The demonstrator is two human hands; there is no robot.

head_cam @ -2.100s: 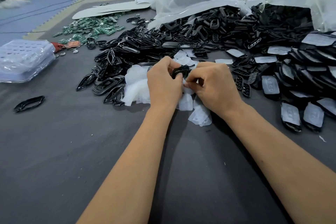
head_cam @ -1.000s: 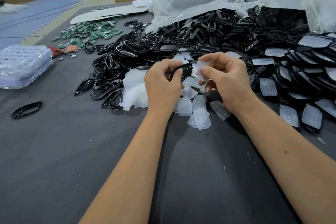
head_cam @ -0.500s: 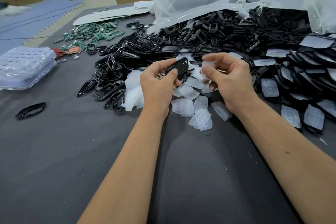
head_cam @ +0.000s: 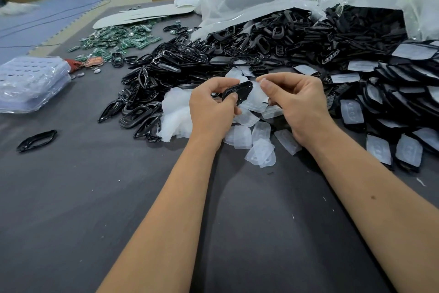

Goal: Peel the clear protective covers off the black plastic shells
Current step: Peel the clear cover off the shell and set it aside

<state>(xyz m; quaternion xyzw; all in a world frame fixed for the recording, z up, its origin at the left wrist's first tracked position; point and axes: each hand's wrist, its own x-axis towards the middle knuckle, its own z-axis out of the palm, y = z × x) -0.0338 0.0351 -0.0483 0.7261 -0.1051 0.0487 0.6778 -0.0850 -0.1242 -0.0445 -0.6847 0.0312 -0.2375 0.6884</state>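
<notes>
One black shell [head_cam: 237,93] | pinched by left hand [head_cam: 211,108] | clear cover [head_cam: 257,99] between hands

A glossy black plastic shell [head_cam: 237,93] is held tilted above the table, a clear cover [head_cam: 257,100] peeled away at its right side. Discarded clear covers [head_cam: 260,151] lie scattered beneath, while shells still wearing theirs (frosted, faintly embossed) [head_cam: 377,149] are heaped at right.
</notes>
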